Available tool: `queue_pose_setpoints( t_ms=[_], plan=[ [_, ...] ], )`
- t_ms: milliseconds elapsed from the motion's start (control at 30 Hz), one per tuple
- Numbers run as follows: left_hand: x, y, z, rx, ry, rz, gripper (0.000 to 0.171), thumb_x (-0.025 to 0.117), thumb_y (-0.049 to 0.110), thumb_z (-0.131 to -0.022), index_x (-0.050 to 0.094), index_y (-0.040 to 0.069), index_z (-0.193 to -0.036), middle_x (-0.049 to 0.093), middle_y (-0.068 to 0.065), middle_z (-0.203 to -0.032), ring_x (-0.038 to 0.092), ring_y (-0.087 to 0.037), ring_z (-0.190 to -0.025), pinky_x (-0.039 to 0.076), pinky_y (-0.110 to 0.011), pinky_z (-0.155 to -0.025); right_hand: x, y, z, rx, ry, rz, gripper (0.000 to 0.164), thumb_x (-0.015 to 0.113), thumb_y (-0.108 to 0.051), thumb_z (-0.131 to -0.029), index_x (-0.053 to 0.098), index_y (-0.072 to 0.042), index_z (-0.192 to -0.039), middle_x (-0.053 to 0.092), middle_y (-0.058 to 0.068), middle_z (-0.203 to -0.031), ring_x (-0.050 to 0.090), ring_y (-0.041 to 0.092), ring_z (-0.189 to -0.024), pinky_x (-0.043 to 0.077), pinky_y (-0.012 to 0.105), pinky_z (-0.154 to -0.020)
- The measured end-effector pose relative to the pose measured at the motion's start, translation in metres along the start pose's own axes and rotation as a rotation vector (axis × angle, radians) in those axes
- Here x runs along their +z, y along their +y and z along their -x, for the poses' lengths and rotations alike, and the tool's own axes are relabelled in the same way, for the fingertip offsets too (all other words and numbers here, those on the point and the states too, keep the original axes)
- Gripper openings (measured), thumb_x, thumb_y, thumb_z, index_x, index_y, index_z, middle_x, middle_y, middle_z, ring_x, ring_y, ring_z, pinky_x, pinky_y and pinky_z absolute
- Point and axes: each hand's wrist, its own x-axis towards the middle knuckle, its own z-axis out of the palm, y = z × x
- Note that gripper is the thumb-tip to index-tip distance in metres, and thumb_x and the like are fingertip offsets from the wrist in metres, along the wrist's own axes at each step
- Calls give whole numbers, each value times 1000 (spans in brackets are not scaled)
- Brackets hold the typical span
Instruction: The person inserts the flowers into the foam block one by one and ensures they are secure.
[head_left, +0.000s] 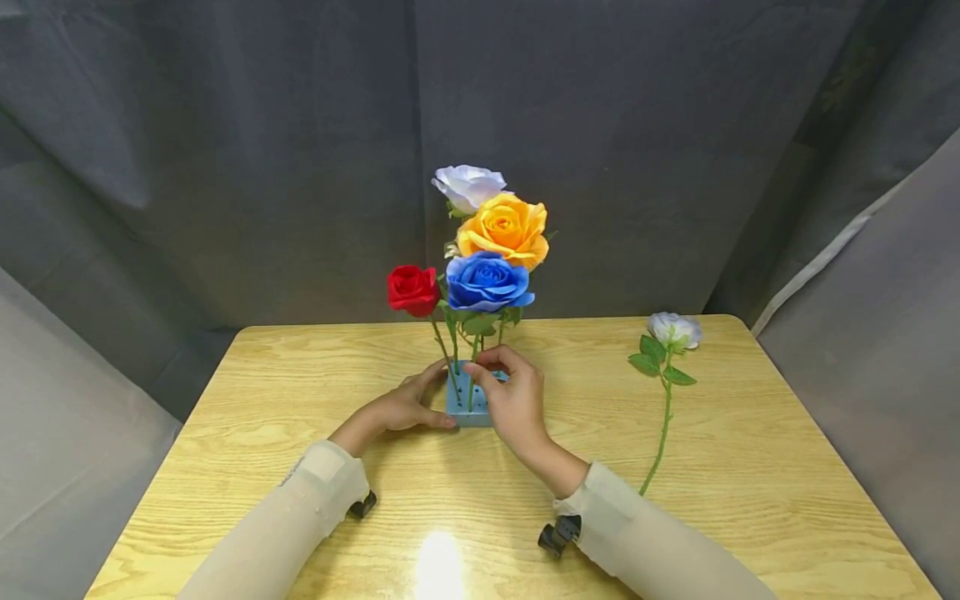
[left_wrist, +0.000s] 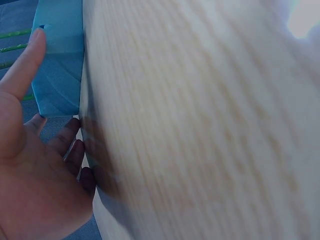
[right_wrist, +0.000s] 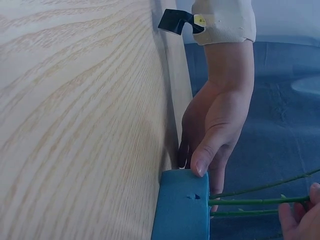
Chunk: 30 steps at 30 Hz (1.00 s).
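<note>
A blue foam block (head_left: 474, 416) with small holes stands on the table, holding several upright artificial roses. Among them are a red rose (head_left: 413, 290), a blue rose (head_left: 489, 283), an orange-yellow rose (head_left: 505, 229) and a pale lilac-white rose (head_left: 469, 187) at the back. My left hand (head_left: 403, 407) holds the block's left side, its thumb at the front corner and other fingers toward the back. Above the block, my right hand (head_left: 519, 402) pinches a green stem (right_wrist: 250, 202), that of the blue rose, low down between thumb and fingers. That stem reaches the block's front part.
Another pale lilac-white rose (head_left: 675, 330) lies on the right side of the wooden table (head_left: 300, 367), its stem running toward my right sleeve. Dark grey curtains (head_left: 300, 167) hang behind the table. A small black device (head_left: 558, 535) is strapped at the right cuff.
</note>
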Motion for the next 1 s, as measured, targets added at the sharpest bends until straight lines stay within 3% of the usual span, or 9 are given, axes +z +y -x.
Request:
queue_pose_setpoints(
  t_ms=[167, 533, 733, 900, 1000],
  plan=[
    [0, 1, 0, 0, -2, -1, 116, 88, 40, -82, 12, 27, -168, 24, -6, -171, 3, -40, -158, 5, -70, -121, 0, 0, 0, -12, 3, 1, 9, 83, -10, -87, 75, -5, -89, 76, 8, -86, 73, 23, -81, 57, 46, -89],
    [0, 1, 0, -19, -3, -19, 115, 88, 41, -82, 12, 30, -167, 23, -5, -171, 4, -41, -158, 7, -72, -120, -1, -2, 0, 13, -4, 13, 10, 82, -11, -88, 74, -5, -90, 76, 7, -87, 73, 21, -77, 57, 29, -71],
    [0, 2, 1, -26, -6, -13, 114, 88, 42, -82, 12, 32, -167, 23, -5, -171, 3, -41, -158, 6, -72, -119, 0, -2, 0, 19, 6, 10, 12, 83, -7, -86, 74, -1, -91, 76, 13, -89, 74, 28, -76, 58, 33, -70],
    [0, 2, 1, -26, -7, -10, 115, 88, 42, -82, 12, 31, -167, 22, -5, -172, 2, -41, -158, 6, -72, -119, -1, -2, 0, 14, -3, 9, 10, 82, -11, -88, 75, -5, -91, 76, 8, -88, 74, 24, -75, 59, 33, -69],
    [-1, 2, 1, -23, -6, -7, 115, 88, 41, -82, 12, 31, -167, 22, -5, -172, 2, -41, -158, 5, -72, -120, -2, -1, 1, 0, -7, 27, 9, 83, -11, -88, 75, -7, -90, 76, 5, -87, 73, 20, -78, 59, 36, -76]
  ],
)
